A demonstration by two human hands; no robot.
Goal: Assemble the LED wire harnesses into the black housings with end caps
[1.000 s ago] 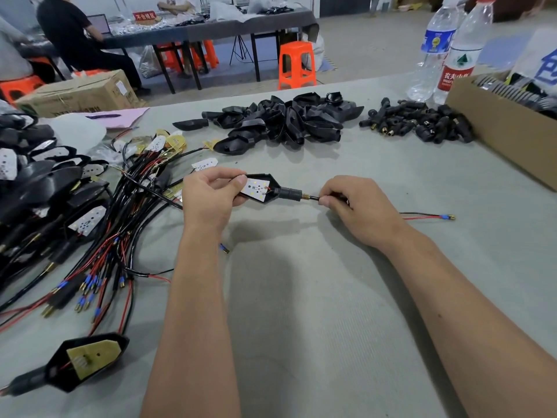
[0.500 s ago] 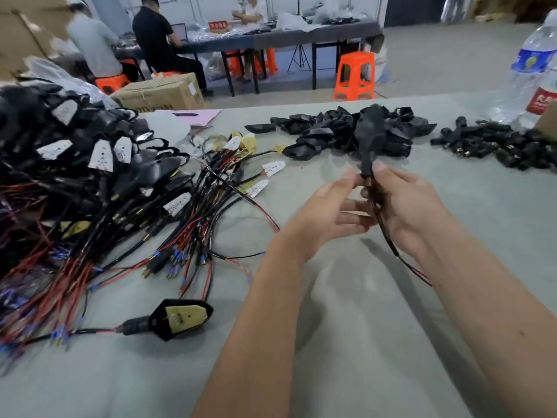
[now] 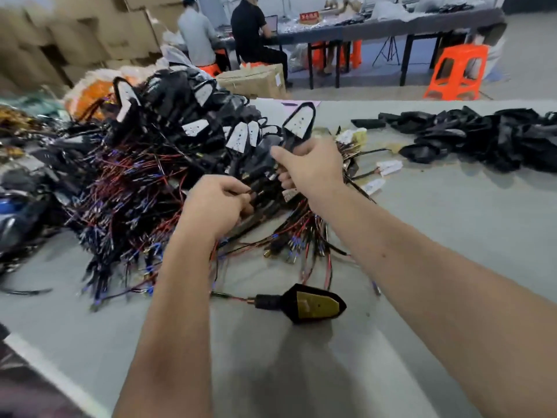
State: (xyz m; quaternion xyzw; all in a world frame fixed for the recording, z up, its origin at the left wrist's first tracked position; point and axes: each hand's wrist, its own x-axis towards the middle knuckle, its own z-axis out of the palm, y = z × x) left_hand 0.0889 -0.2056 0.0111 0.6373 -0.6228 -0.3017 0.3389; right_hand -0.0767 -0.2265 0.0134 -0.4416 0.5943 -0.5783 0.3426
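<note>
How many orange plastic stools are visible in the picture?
3. One stool stands alone at far right, one is under the long table, and one is under the seated person in grey. Others may be hidden.

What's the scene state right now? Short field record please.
right hand: grips assembled housing by its stem, white LED board up
left hand: pinches a wire at the pile's edge
finished pile: left of the hands, wires tangled
lone unit: on table, yellow board up
empty housings: far right heap

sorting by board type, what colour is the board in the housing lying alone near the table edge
Yellow-gold, in the lone housing; head view.
</note>
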